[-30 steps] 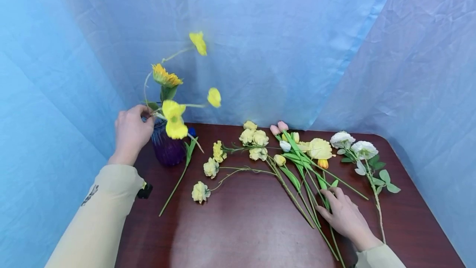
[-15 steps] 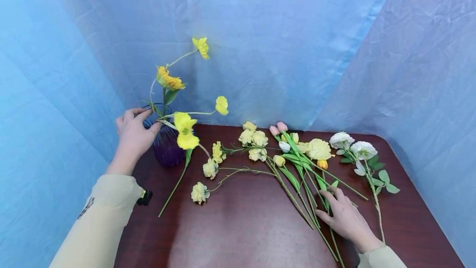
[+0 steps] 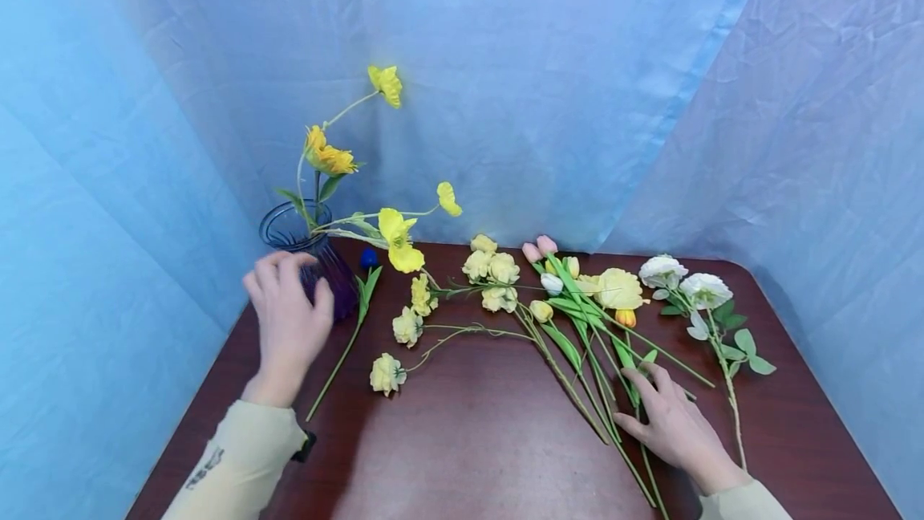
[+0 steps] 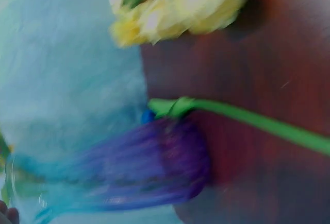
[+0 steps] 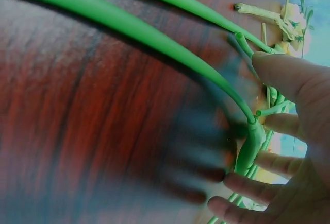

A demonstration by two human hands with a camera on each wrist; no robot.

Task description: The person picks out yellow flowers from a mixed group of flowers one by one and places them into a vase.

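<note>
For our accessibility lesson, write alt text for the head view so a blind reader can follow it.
A person's left hand reaches toward a purple vase of yellow flowers on a dark wooden table. Their right hand rests on green stems of loose flowers lying across the table, against blue cloth.

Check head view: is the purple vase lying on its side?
No, the purple vase stands upright at the table's back left corner, with yellow flowers rising from it.

l. hand (image 3: 287, 319) off vase (image 3: 306, 251) rim, pulled back; stems sagging right.
</note>
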